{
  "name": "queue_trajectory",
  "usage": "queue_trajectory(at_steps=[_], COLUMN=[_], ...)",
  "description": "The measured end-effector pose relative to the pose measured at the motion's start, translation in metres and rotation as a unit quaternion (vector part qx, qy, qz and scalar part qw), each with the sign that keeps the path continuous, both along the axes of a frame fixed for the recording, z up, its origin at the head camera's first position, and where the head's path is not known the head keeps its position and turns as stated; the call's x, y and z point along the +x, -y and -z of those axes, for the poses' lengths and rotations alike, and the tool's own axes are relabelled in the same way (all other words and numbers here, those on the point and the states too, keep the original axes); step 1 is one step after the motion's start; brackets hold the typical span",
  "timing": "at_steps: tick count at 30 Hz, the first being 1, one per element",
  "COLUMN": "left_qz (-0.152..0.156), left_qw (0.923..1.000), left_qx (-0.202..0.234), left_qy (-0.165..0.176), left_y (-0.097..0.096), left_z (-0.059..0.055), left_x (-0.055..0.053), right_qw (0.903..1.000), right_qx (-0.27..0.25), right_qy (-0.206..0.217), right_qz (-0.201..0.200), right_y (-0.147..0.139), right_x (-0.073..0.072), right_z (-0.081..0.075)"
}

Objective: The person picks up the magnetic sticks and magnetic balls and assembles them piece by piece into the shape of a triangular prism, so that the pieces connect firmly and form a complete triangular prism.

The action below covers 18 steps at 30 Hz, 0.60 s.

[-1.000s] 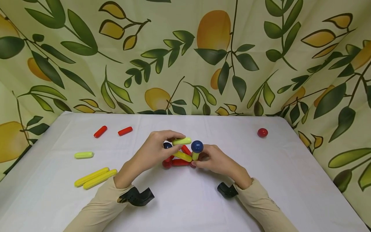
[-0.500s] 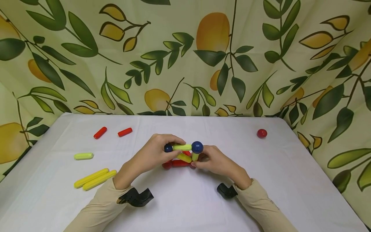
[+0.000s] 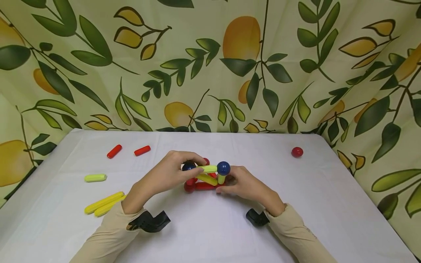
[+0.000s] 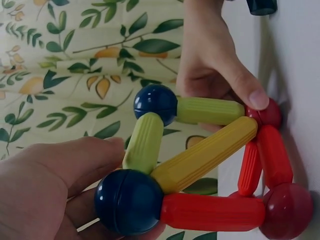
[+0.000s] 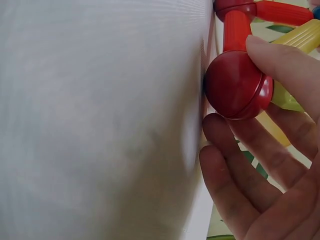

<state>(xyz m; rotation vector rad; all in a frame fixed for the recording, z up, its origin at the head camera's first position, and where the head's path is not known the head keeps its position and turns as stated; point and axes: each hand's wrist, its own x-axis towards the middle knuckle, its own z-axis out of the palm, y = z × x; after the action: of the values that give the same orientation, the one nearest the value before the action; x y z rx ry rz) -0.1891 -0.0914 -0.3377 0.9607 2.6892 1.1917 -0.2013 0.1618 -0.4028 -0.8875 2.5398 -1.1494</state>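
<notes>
We judged rod-joining in hand: left hand point(image 3: 168, 171) pinched the top lime rod point(image 3: 209, 169), right hand point(image 3: 247, 182) pinched a red ball point(image 5: 233, 85); release called for steadiness.

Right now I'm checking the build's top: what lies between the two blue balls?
A light green stick spans between the blue balls; the left wrist view shows it.
</notes>
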Motion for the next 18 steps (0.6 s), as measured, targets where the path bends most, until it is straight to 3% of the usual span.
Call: queue_trajectory(at_steps=[10,18], left_qz=[-0.047,-0.012], left_qw=[0.9989,0.9963], left_qx=[-0.001,-0.078], left_qy=[-0.003,0.034], left_y=[0.01,0.013], left_z=[-0.003,0.022], left_x=[-0.004,-0.02], right_qw=[0.9994,0.9986], right_qx=[0.028,0.03], right_qy=[0.02,0.043], right_qz=[0.003,-0.003], right_y=[-0.01,-0.016], right_x=[-0.001,-0.003], right_z=[-0.001,0.0])
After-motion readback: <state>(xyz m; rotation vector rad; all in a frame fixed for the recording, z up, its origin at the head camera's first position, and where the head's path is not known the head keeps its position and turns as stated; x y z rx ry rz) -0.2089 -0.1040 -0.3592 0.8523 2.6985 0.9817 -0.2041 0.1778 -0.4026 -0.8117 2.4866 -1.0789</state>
